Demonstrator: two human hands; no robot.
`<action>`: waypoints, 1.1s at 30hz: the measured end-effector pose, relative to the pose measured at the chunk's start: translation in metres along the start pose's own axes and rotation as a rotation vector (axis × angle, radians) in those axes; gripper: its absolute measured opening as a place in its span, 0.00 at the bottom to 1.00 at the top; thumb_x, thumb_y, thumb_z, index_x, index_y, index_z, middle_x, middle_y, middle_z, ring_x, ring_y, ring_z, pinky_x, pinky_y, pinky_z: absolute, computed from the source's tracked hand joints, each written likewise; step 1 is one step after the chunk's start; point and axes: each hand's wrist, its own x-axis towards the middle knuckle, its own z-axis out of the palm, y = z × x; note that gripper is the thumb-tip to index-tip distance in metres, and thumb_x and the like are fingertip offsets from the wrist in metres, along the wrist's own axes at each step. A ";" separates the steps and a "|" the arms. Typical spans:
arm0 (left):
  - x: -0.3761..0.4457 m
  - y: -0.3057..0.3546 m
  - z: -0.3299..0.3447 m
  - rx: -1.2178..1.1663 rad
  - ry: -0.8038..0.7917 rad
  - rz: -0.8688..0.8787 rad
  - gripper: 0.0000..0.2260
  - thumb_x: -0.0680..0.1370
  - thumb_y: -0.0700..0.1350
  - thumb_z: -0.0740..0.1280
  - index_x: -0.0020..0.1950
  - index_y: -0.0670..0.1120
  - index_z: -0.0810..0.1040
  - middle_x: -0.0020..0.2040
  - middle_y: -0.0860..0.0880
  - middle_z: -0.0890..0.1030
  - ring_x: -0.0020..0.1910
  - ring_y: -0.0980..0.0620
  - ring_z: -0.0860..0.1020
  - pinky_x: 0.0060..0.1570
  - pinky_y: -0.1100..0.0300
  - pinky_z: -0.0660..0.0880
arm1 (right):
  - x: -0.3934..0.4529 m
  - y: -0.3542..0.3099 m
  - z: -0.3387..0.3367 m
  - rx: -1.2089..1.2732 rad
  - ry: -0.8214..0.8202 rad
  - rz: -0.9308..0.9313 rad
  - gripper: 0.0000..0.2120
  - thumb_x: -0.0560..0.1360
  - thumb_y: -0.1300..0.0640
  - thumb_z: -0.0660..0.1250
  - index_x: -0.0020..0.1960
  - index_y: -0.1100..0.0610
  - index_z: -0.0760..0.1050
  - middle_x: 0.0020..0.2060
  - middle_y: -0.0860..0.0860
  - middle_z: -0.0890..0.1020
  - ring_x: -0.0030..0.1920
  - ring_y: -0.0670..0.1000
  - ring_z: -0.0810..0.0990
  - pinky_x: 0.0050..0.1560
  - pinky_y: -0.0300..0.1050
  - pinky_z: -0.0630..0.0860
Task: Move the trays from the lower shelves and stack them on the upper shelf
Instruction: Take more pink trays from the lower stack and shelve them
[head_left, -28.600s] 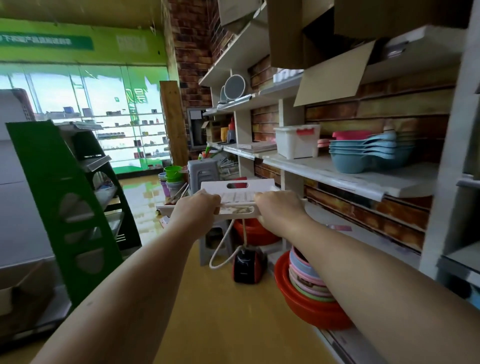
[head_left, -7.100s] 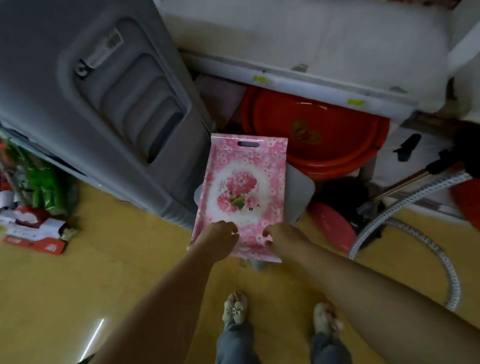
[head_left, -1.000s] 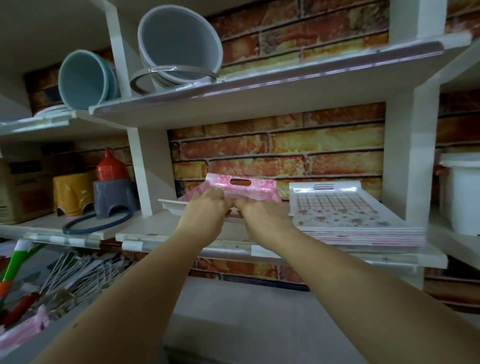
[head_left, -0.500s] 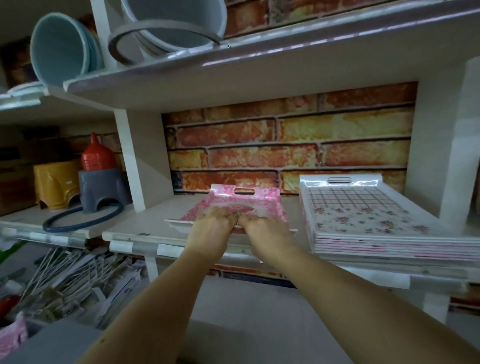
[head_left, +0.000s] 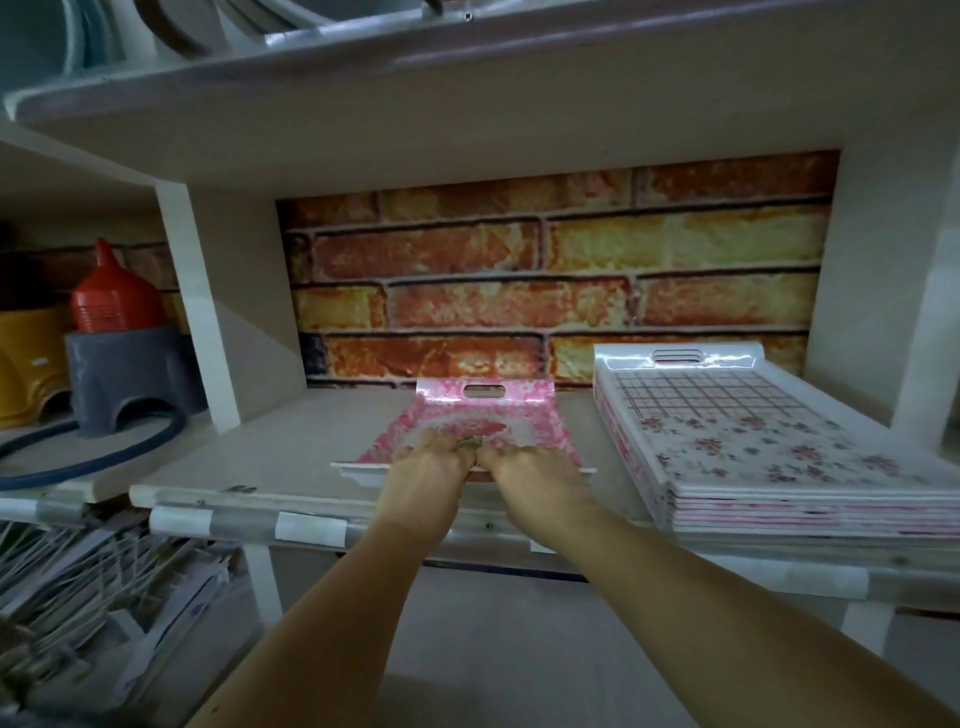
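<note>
Up close, the fingers of my left hand (head_left: 427, 462) and my right hand (head_left: 524, 464) curl over the near rim of the pink floral tray (head_left: 485, 418), both hands gripping it side by side and almost touching at the knuckles. My fingertips lie on the tray's inner face; the thumbs are hidden beneath the rim, so I cannot tell just how they sit. Both forearms reach in from below, straight toward the shelf. The tray lies on the shelf board (head_left: 270, 457), roughly midway across the bay, with its slotted handle end toward the brick-patterned back wall (head_left: 519, 291) and its near end close to the shelf's front lip; whether that near end is flat on the board or slightly lifted I cannot make out. Just to its right, apart from it, sits a stack of trays (head_left: 753, 452) whose top one shows a grid and small flowers, with pink edges visible down the side of the pile. A white upright divider (head_left: 208, 312) closes the bay on the left. Beyond it stands a grey step stool (head_left: 130, 374) with a red funnel-shaped piece (head_left: 111, 301) on top, a yellow stool (head_left: 26, 358) beside it, and a dark blue hose ring (head_left: 93, 452) lying on that shelf.
</note>
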 end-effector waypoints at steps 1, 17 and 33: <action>0.002 -0.001 0.003 -0.002 -0.005 0.001 0.19 0.79 0.37 0.58 0.69 0.50 0.68 0.64 0.49 0.72 0.64 0.50 0.69 0.58 0.58 0.70 | 0.002 0.000 0.002 -0.003 -0.002 0.001 0.24 0.76 0.69 0.57 0.71 0.58 0.63 0.61 0.56 0.77 0.59 0.57 0.78 0.55 0.49 0.74; 0.007 -0.016 0.032 -0.158 -0.147 0.061 0.17 0.80 0.50 0.54 0.66 0.46 0.69 0.64 0.47 0.72 0.63 0.48 0.68 0.62 0.56 0.66 | 0.021 -0.001 0.030 0.053 -0.096 -0.021 0.16 0.80 0.55 0.56 0.65 0.60 0.67 0.59 0.57 0.77 0.58 0.57 0.77 0.50 0.48 0.70; 0.005 -0.020 0.047 -0.217 -0.218 0.077 0.31 0.72 0.59 0.40 0.63 0.46 0.70 0.59 0.47 0.72 0.58 0.50 0.68 0.58 0.58 0.65 | 0.021 -0.002 0.039 0.079 -0.227 0.028 0.14 0.80 0.59 0.54 0.65 0.59 0.66 0.60 0.57 0.76 0.60 0.56 0.74 0.62 0.51 0.64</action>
